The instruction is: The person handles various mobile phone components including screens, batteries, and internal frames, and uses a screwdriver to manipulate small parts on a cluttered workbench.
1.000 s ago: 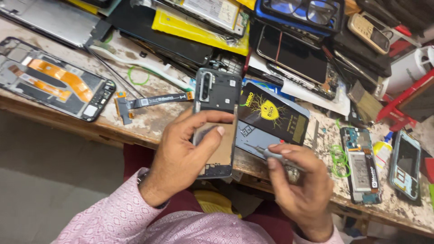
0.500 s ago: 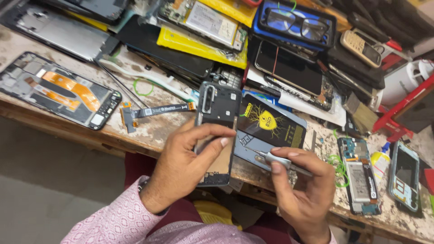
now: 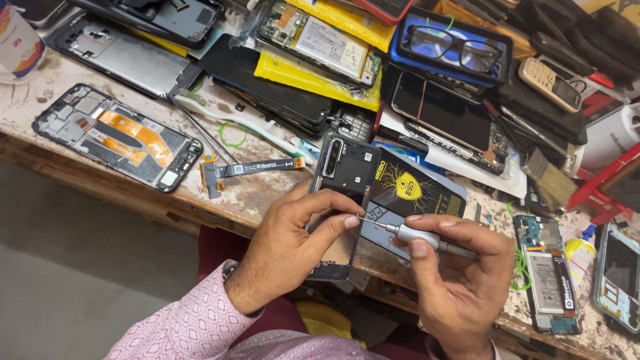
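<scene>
Left hand (image 3: 293,250): closed around the opened phone (image 3: 343,200), which is steadied at the bench's near edge.
Right hand (image 3: 460,280): pinched shut on a small screwdriver (image 3: 417,237); the tip is set at the phone's right side, seemingly on a screw.
Technique: the driver is best kept square to the screw, the phone pressed flat.
Room: the workbench (image 3: 260,197) is crowded behind; a loose flex cable (image 3: 250,170) and a black mat (image 3: 410,193) lie close.
</scene>
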